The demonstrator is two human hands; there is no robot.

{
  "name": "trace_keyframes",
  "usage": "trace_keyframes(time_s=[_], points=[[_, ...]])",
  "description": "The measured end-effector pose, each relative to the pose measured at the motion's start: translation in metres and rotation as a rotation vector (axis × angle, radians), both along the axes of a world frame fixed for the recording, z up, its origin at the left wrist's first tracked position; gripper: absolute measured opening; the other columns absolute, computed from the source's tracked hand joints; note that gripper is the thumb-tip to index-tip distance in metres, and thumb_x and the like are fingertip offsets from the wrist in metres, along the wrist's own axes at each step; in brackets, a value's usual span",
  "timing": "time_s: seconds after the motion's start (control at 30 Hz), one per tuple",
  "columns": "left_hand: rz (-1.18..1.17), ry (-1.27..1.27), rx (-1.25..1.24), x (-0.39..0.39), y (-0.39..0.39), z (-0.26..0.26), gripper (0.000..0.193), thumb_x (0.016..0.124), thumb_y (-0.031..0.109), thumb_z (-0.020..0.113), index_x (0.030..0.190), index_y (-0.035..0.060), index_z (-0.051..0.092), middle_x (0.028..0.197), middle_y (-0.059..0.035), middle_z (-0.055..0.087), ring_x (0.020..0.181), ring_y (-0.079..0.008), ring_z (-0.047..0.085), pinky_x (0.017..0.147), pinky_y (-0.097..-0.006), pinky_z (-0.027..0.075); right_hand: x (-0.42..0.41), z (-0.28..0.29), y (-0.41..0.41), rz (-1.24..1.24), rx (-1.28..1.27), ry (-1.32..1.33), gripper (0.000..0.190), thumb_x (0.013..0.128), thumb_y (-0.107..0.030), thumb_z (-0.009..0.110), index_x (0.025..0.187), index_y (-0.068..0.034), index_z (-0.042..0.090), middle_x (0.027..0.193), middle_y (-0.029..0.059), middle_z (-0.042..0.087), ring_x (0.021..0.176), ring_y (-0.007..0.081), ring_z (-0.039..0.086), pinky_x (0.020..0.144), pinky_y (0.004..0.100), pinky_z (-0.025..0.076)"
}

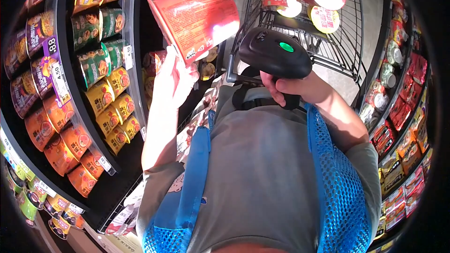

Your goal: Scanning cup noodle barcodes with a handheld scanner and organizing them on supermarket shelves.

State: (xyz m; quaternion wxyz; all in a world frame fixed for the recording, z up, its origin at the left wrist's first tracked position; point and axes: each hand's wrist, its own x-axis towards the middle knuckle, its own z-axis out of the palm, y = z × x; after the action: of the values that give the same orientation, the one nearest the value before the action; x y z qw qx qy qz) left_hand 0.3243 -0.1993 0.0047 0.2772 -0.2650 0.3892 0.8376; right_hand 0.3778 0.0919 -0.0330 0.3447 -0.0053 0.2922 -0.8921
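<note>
My left hand (179,73) grips the lower rim of a large red paper instant-noodle cup (198,17), which is tilted on its side with its printed wall towards me. In my right hand (295,86) is a black handheld barcode scanner (270,52), its green light lit on top. The scanner's nose points at the cup from the right, with a small gap between them. A bright white patch shines on the cup's lower right wall. Just beyond the scanner stands a black wire shopping cart (360,24), holding several red and yellow noodle cups (325,19).
Shelves on the left carry purple, orange, green and yellow noodle cups (105,91) behind price rails (128,47). Along the right, a curved shelf (383,73) holds cups and red packets (400,112). The cart's handle (231,68) lies close in front of my body.
</note>
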Motion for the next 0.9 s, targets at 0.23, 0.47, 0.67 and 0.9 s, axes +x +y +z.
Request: trace_keyframes(time_s=[0.23,0.47,0.67,0.9], points=[[0.039,-0.039,0.034,0.006,-0.003,-0.016,0.038,0.098,0.031,0.045,0.124,0.0036,0.047,0.093,-0.0093,0.057,0.070,-0.0108,0.052,0.062,-0.0253,0.047,-0.002,-0.004,-0.004,0.047,-0.005,0.000,0.021,0.083,-0.011,0.065,0.099,-0.002,0.056,0.081,0.0037,0.056,0.059,0.0103,0.055,0.050,0.0250,0.046],[-0.003,0.071,0.100,0.009,-0.014,-0.046,0.028,0.098,0.029,0.045,0.111,0.0059,0.052,0.088,-0.0077,0.059,0.071,-0.0122,0.058,0.063,-0.0259,0.051,0.002,-0.006,-0.007,0.008,-0.004,0.012,0.025,0.083,-0.018,0.066,0.095,0.000,0.055,0.078,0.0050,0.055,0.058,0.0117,0.056,0.050,0.0251,0.046],[0.169,0.021,0.071,-0.023,-0.065,-0.135,0.035,0.096,0.032,0.050,0.104,-0.0019,0.052,0.078,-0.0057,0.058,0.064,-0.0118,0.057,0.058,-0.0240,0.052,0.007,-0.009,-0.009,-0.045,0.072,-0.013,0.038,0.078,-0.029,0.071,0.094,-0.004,0.049,0.072,0.0094,0.050,0.050,0.0135,0.053,0.041,0.0230,0.045],[0.480,-0.096,-0.380,-0.090,-0.179,-0.230,0.025,0.099,0.029,0.038,0.106,0.0097,0.053,0.080,-0.0059,0.061,0.062,-0.0125,0.059,0.047,-0.0221,0.049,0.019,-0.003,-0.006,-0.046,0.187,0.007,0.038,0.079,-0.031,0.068,0.093,-0.003,0.047,0.070,0.0095,0.050,0.048,0.0128,0.051,0.041,0.0229,0.043]])
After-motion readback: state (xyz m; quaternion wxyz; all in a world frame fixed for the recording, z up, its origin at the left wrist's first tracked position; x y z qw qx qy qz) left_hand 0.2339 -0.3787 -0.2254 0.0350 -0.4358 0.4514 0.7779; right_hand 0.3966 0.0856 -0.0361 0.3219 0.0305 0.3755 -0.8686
